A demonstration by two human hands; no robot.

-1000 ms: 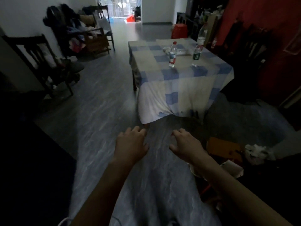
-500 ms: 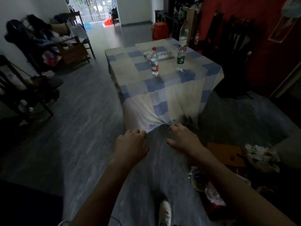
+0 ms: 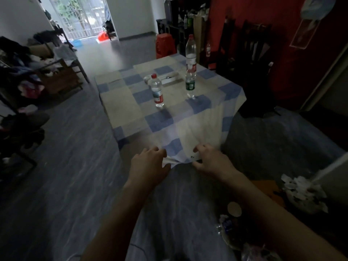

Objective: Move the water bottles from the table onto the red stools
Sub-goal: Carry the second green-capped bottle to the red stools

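Nearest to me, both arms reach forward over the grey floor. My left hand hangs with the fingers loosely curled, palm down, and I see nothing in it. Its fingertips lie at the hanging corner of the checked tablecloth, but I cannot tell whether they touch the cloth or only sit in front of it. My right hand is the same: relaxed, fingers bent a little, holding nothing, just beside that same cloth corner. Neither hand pinches or carries anything.

I judge the task is not yet begun, as far as bottles go. On the counter, under the cloth, three bottles stand upright. The nearest is a short one with a red cap and red label, the red-label bottle, toward the middle of the top. Beyond it and to the right is the green-label bottle, and right behind that stands the tall bottle, also red-capped. All three are well apart from my hands.

Farther back, past the far edge of the counter, I see one red stool on the floor, with nothing on it that I can make out. So every bottle is left to move, and I would first need to close on the counter to grip one.
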